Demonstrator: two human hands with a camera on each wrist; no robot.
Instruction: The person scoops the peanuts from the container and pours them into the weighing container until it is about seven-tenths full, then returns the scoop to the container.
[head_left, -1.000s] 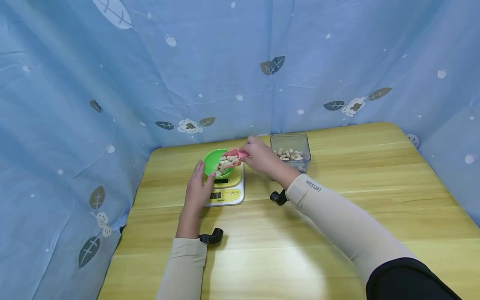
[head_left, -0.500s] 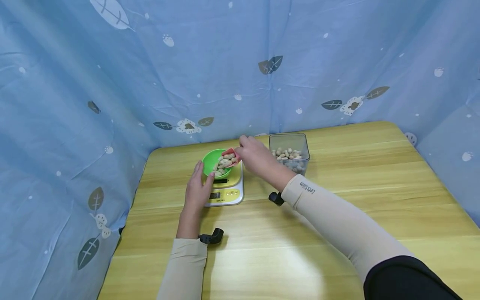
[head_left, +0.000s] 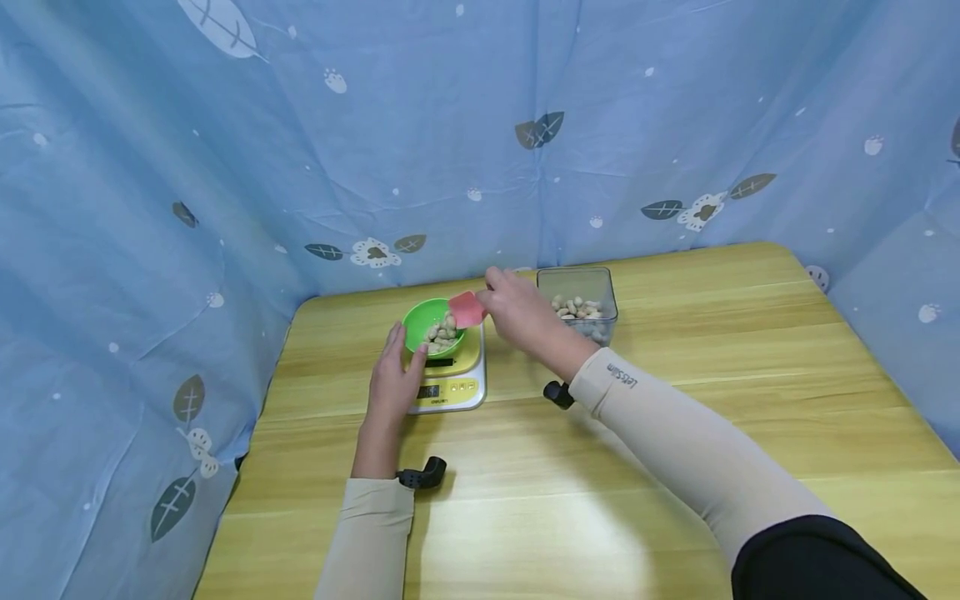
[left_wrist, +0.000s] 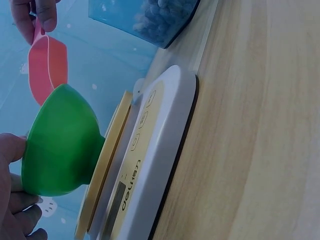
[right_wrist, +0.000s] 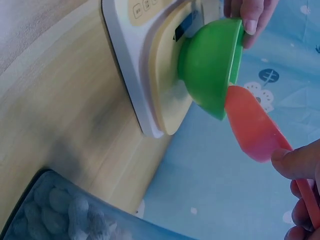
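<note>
On a yellow and white kitchen scale (head_left: 467, 392) stands a small green bowl (head_left: 418, 318) with peanuts (head_left: 441, 337) in their shells inside. My left hand (head_left: 395, 379) holds the bowl at its left and near side, thumb and fingers spread around it. With my right hand (head_left: 517, 310) I grip the handle of a pink scoop (head_left: 468, 309), thumb on top. The scoop is tipped steeply, its mouth at the bowl's right rim, and its back faces up. From the left wrist view, the scoop (left_wrist: 47, 67) overlaps the upper edge of the bowl (left_wrist: 62, 145).
A clear grey plastic box (head_left: 576, 282) partly filled with peanuts stands right of the scale, behind my right forearm. The wooden table (head_left: 720, 358) ends at a blue patterned curtain (head_left: 450, 125) at the back and left. Each wrist wears a black camera.
My right hand has tipped the scoop over, and the peanuts it carried have slid into the bowl. The left hand has stayed at the bowl.
</note>
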